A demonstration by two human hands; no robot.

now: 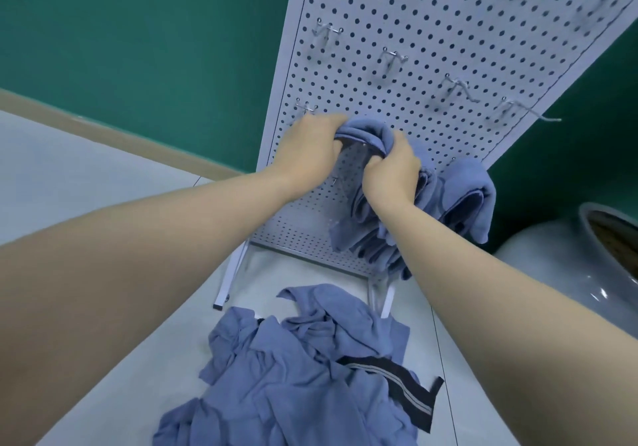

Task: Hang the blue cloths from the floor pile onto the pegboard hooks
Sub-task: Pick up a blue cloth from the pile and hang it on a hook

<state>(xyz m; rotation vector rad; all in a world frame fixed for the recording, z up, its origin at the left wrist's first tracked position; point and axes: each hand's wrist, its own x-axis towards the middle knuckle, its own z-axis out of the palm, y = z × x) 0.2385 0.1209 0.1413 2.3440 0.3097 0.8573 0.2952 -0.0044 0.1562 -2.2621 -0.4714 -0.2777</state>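
A white pegboard (431, 31) leans on a stand against the green wall and carries several metal hooks (393, 55). Both hands hold one blue cloth (367, 131) up against the board's lower part. My left hand (310, 147) grips its top fold on the left, and my right hand (392, 169) grips it on the right, with the rest hanging below. Another blue cloth (473, 197) hangs on the board just right of my right hand. A pile of blue cloths (293, 376) lies on the floor in front of the stand.
A black strip with grey stripes (404, 383) lies in the pile. A large grey glazed jar (569, 259) stands at the right. The stand's white legs (228, 280) rest on the pale floor. Loose grey strings (538, 114) dangle from some hooks.
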